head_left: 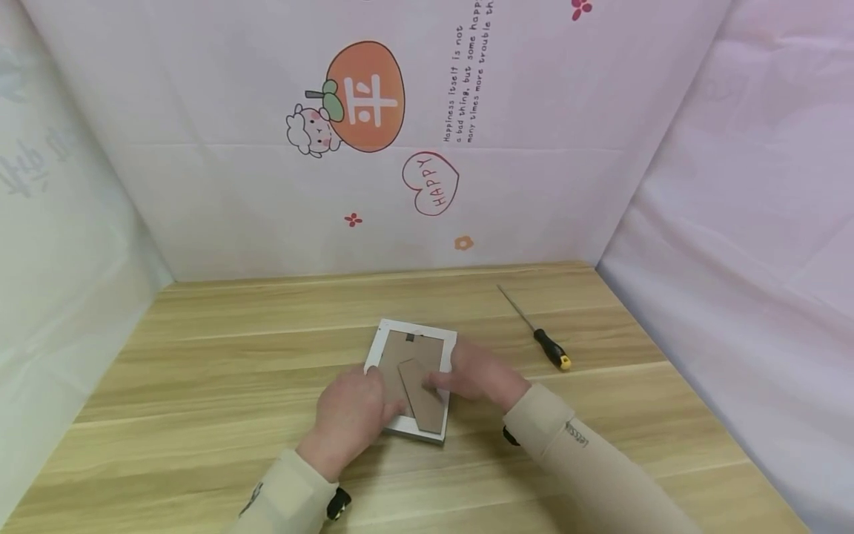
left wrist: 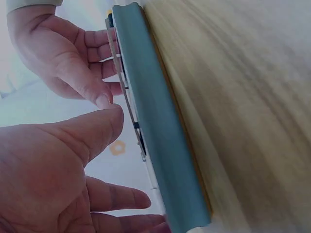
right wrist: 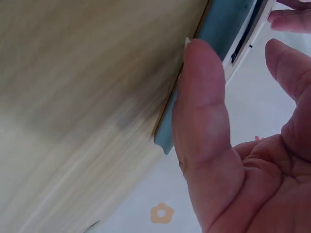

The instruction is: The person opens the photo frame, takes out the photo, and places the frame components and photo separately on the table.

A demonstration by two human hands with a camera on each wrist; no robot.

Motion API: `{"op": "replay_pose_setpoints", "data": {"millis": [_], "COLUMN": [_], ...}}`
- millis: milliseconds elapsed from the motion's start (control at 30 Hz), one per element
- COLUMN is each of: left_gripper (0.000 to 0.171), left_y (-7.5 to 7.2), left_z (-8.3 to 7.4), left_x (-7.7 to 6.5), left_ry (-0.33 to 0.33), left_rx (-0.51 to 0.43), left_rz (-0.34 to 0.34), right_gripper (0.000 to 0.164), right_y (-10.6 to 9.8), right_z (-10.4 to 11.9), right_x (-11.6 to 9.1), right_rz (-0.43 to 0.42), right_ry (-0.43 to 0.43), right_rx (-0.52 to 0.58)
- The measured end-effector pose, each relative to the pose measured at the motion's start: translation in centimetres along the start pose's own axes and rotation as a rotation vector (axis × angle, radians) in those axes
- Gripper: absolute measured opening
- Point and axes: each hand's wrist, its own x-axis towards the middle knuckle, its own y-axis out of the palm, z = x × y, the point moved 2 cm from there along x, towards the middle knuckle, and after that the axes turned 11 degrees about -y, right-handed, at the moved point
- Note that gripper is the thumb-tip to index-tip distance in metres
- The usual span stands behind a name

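A picture frame (head_left: 419, 326) lies back side up on the table, its rim white and its outer side teal-grey. Its brown backing (head_left: 395, 353) carries a folded stand leg (head_left: 423, 397). My left hand (head_left: 350, 408) holds the frame's left edge, with the thumb over the backing and the fingers at the side. At the right edge is my right hand (head_left: 477, 371), slightly blurred; its thumb lies over the stand leg. In the right wrist view, a straight finger (right wrist: 204, 92) of that hand lies along the frame's side.
A screwdriver (head_left: 548, 345) with a black and yellow handle lies on the wooden table (head_left: 220, 378), right of the frame. White printed cloth (head_left: 253, 200) stands behind the table and along both sides.
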Motion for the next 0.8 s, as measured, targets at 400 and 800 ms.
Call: {"op": "replay_pose_setpoints", "data": {"millis": [400, 800], "left_gripper": [0.058, 0.059], "left_y": [0.7, 0.9], "left_z": [0.1, -0.4], "left_x": [0.0, -0.2], "left_ry": [-0.027, 0.038], "left_rx": [0.010, -0.047], "left_rz": [0.069, 0.055], "right_gripper": [0.047, 0.043], "right_y": [1.2, 0.6], "right_z": [0.0, -1.0], "right_x": [0.0, 0.9], "right_rz": [0.043, 0.019], "right_ry": [0.172, 0.172], "right_rx": [-0.032, -0.011]}}
